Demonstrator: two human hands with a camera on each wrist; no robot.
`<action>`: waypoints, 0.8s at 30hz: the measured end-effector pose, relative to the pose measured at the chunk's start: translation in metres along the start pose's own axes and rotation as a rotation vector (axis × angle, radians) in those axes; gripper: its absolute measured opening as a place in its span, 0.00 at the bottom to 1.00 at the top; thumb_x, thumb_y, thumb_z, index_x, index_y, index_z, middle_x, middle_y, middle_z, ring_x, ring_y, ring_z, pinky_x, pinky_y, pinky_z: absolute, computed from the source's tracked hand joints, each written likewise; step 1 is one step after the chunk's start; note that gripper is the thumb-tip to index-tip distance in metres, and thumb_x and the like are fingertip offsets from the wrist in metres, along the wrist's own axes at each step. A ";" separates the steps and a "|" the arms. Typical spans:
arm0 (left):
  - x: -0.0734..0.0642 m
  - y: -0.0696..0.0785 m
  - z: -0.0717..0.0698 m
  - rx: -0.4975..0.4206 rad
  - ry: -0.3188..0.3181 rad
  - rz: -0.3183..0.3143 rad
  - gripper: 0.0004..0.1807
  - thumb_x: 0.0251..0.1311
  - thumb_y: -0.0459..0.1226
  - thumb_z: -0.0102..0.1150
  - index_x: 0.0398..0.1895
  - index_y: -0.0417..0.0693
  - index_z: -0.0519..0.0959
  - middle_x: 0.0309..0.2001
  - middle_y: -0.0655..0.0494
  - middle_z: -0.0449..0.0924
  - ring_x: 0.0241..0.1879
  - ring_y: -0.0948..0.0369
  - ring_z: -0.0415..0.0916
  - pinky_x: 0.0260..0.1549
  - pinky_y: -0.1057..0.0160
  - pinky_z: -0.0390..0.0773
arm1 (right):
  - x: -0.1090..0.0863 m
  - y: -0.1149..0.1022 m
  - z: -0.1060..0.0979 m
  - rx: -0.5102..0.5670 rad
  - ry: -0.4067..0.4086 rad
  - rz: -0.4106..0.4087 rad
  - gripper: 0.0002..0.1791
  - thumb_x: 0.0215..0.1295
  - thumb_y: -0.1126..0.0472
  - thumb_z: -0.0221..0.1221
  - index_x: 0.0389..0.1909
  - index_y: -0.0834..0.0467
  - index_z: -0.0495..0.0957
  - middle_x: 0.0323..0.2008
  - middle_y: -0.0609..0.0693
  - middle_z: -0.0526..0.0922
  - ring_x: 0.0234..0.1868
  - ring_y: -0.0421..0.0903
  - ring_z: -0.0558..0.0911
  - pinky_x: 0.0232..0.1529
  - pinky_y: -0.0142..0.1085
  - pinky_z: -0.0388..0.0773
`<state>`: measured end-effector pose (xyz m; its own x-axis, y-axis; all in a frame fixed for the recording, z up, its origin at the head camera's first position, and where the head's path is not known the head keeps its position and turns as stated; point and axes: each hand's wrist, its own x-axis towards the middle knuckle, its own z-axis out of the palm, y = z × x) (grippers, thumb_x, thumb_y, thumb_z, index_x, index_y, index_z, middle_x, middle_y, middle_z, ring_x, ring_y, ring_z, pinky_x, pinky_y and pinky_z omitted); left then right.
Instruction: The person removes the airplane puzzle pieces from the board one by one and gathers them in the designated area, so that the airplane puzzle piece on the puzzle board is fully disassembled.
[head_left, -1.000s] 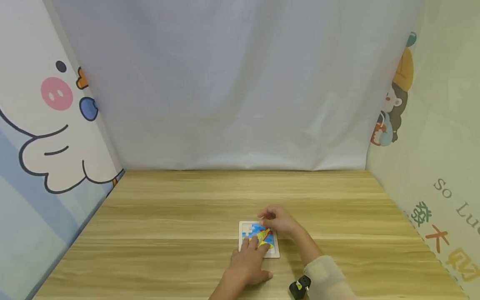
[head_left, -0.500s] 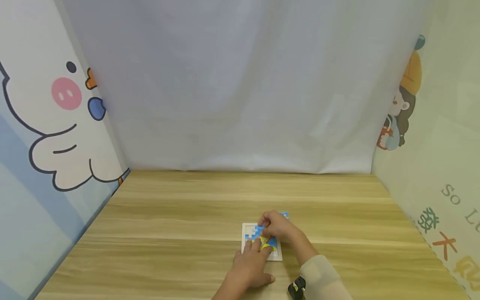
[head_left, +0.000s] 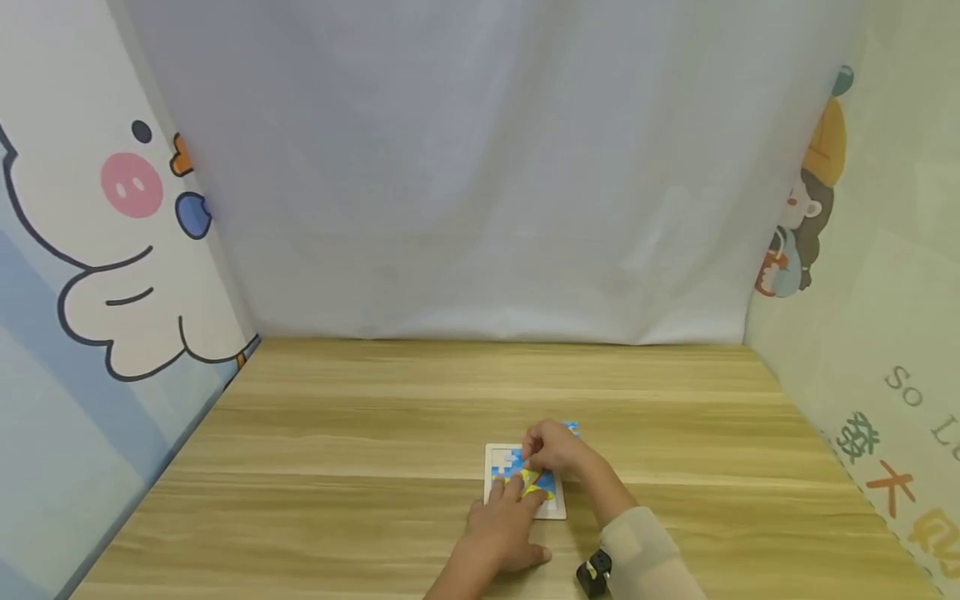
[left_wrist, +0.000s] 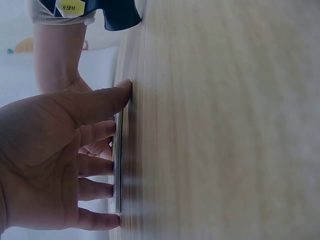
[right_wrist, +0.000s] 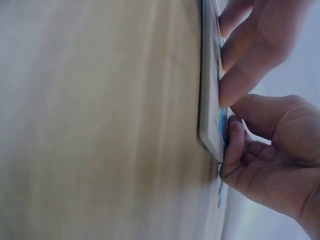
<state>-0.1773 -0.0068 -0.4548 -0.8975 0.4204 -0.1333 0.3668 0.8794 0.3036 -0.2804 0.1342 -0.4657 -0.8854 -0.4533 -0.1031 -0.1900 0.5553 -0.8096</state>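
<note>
A small jigsaw puzzle in a white-framed tray [head_left: 487, 467] lies flat on the wooden table. Its picture shows blue with a yellow shape, and pale bare tray [head_left: 498, 460] shows at the upper left corner. My left hand [head_left: 504, 525] rests with spread fingers on the puzzle's near part; the left wrist view has its fingertips along the tray edge. Over the upper right of the puzzle, my right hand [head_left: 557, 448] bends its fingers, thumb and forefinger pinching at a blue puzzle piece [right_wrist: 223, 120] that they mostly hide.
Loose blue puzzle pieces [head_left: 572, 428] lie on the table just beyond the right hand. A black wrist camera [head_left: 594, 573] sits by the right sleeve [head_left: 648, 550]. Behind the table hangs a grey-white curtain [head_left: 480, 183], with cartoon-printed panels on both sides.
My right hand has shifted from the tray's top right edge inward over the puzzle, uncovering the loose pieces behind it. The left hand stays on the puzzle; the head view has turned slightly.
</note>
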 end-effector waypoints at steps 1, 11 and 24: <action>0.000 0.000 0.000 0.008 0.002 0.001 0.38 0.44 0.55 0.68 0.62 0.57 0.70 0.66 0.43 0.59 0.64 0.40 0.55 0.49 0.37 0.66 | 0.000 0.000 0.000 0.006 -0.002 0.002 0.07 0.52 0.77 0.61 0.27 0.65 0.75 0.24 0.50 0.74 0.25 0.44 0.73 0.27 0.33 0.75; 0.000 0.000 -0.003 0.000 -0.016 -0.004 0.38 0.45 0.54 0.68 0.62 0.57 0.69 0.67 0.43 0.58 0.64 0.41 0.53 0.49 0.36 0.65 | -0.001 0.000 -0.002 -0.047 0.041 0.001 0.10 0.50 0.74 0.65 0.33 0.63 0.76 0.26 0.50 0.73 0.28 0.44 0.73 0.30 0.35 0.75; 0.002 0.000 0.001 -0.017 -0.007 0.005 0.38 0.44 0.54 0.69 0.61 0.56 0.70 0.66 0.43 0.59 0.64 0.40 0.54 0.48 0.36 0.66 | 0.000 0.000 0.001 -0.004 0.037 0.042 0.11 0.50 0.78 0.62 0.33 0.64 0.74 0.28 0.52 0.72 0.30 0.46 0.71 0.31 0.35 0.73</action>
<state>-0.1786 -0.0060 -0.4557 -0.8938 0.4265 -0.1388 0.3671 0.8734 0.3201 -0.2803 0.1332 -0.4659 -0.9077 -0.4036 -0.1150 -0.1544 0.5761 -0.8027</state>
